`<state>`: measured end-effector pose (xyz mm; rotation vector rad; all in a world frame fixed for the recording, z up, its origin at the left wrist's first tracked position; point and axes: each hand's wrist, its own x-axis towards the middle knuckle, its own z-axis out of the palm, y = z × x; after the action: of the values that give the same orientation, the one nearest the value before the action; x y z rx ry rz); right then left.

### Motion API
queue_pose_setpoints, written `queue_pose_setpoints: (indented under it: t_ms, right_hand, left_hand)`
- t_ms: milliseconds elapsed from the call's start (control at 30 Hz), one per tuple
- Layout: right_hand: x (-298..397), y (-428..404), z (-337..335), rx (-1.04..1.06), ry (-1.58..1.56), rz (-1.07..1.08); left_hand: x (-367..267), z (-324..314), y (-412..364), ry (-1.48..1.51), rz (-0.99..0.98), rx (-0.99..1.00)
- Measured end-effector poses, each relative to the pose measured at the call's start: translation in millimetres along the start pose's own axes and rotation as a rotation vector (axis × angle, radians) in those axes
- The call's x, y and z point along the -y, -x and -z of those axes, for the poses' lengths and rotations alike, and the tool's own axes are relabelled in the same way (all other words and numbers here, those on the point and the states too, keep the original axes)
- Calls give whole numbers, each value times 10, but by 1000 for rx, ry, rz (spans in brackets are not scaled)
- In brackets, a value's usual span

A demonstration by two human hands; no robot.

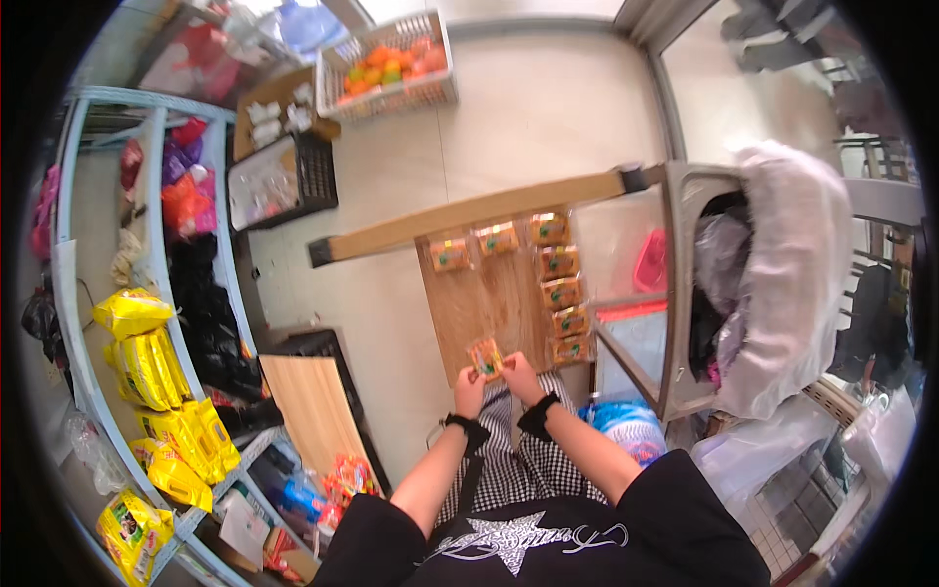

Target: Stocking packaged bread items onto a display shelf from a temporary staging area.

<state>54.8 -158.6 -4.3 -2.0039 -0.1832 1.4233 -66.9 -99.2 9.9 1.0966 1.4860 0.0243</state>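
Observation:
Between my two hands, near the front edge of a wooden board (499, 308), is a small clear-wrapped packet of orange-brown food (485, 357). My left hand (470, 389) pinches its lower left corner, and my right hand (519, 374) pinches its right side. Similar packets lie on the board: a column runs down its right side, with a wrapped packet (563, 293) midway, and a packet (450, 254) and another packet (498, 238) lie along the far edge. Black bands circle both wrists.
A long cardboard-coloured bar (469, 213) crosses beyond the board. Further off stands a white basket of oranges (449, 86), with a black crate (317, 172) to its left. Blue shelving (158, 220) holds yellow packages (150, 367). At right are a cloth-draped chair (788, 293) and a pink plastic item (651, 262).

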Motion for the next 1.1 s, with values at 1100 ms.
queue_pose_setpoints:
  t_ms: [1100]
  right_hand:
    - [999,4501,950,-428,-461,833]
  left_hand:
    - [-1823,835,3791,266,-762,585]
